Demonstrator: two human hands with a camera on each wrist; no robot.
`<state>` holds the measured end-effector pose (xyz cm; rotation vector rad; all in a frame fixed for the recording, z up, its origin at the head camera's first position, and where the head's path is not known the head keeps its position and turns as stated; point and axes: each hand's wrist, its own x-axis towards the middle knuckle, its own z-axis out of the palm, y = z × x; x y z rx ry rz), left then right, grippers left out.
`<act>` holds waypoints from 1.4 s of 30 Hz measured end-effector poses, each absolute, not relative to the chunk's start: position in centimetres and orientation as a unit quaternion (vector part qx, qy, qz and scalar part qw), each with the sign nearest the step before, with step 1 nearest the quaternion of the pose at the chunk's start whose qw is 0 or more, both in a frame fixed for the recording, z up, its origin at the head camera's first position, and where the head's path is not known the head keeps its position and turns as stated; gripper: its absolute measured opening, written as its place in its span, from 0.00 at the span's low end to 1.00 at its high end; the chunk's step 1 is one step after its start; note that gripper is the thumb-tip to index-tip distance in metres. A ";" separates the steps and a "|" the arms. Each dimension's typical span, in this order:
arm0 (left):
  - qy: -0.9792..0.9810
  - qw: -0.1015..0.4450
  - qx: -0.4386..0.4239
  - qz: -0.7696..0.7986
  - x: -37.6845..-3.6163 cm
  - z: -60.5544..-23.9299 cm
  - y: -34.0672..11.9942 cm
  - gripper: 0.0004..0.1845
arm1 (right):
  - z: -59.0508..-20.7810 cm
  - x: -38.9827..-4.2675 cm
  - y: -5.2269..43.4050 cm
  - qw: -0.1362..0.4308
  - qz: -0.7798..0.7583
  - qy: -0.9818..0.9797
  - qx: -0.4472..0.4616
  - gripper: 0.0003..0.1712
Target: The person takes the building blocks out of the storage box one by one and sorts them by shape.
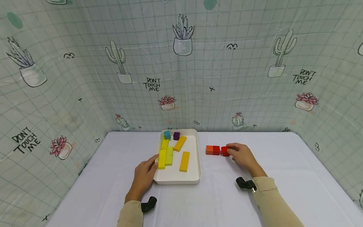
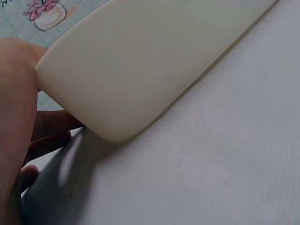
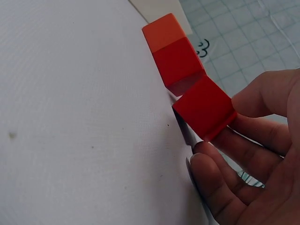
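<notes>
Low in the frame, the left hand (image 1: 144,176) rests with straight fingers against the white tray (image 1: 195,171), while at centre right the right hand (image 1: 242,156) pinches a red cube (image 1: 225,151) just beside the orange block (image 1: 210,150) on the desk (image 1: 283,164).

The tray (image 2: 131,70) hides the left hand's fingers (image 2: 51,123) in the wrist view.
</notes>
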<state>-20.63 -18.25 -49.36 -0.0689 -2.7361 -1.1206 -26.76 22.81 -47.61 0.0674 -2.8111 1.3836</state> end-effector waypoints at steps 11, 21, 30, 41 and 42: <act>-0.923 0.085 -0.016 -0.376 -20.8 -49.3 -18.3 0.23 | -47.6 -27.5 22.8 -0.022 0.429 -0.902 0.036 0.23; -0.921 0.084 -0.009 -0.380 -20.8 -49.2 -18.2 0.23 | -47.5 -27.7 23.0 -0.036 0.432 -0.900 0.043 0.24; -0.920 0.080 -0.002 -0.384 -20.5 -49.1 -18.0 0.23 | -47.7 -27.7 22.9 -0.042 0.428 -0.902 0.030 0.26; -0.920 0.079 -0.001 -0.385 -20.7 -49.4 -18.0 0.23 | -47.6 -27.9 22.5 -0.041 0.412 -0.910 0.032 0.26; -0.920 0.079 -0.001 -0.384 -20.7 -49.4 -18.0 0.23 | -47.6 -27.9 22.5 -0.040 0.412 -0.910 0.032 0.26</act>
